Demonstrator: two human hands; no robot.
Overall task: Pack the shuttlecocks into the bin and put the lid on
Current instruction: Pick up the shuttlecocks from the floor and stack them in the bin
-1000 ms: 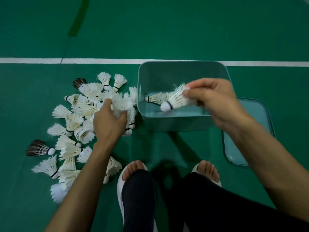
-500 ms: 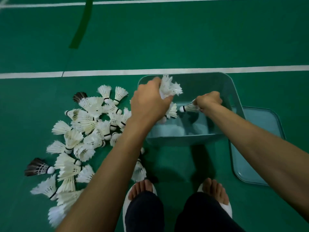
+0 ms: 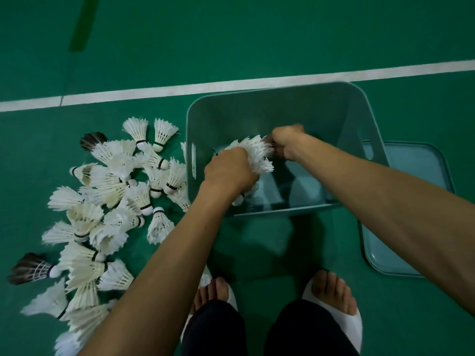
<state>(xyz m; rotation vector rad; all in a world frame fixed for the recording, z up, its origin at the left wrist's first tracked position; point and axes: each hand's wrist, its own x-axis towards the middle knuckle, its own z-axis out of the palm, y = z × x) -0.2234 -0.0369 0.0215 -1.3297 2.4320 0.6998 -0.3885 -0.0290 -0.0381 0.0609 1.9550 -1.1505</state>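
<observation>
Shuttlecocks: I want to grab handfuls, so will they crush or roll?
Probably light: the left hand holds a bunch at once. Thin feather skirts look crushable under a tight grip. Cones in the pile likely roll in arcs.

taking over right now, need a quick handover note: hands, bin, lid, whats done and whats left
Left hand: over the bin, gripping a bunch of white shuttlecocks.
Right hand: inside the bin, fingers curled against the bunch's feathers; whether it grips one is hidden.
Done: little packed so far; the bin's bottom is mostly bare.
Left: the pile on the floor left of the bin, one stray shuttlecock by the left foot, then the lid, lying on the floor right of the bin.
</observation>
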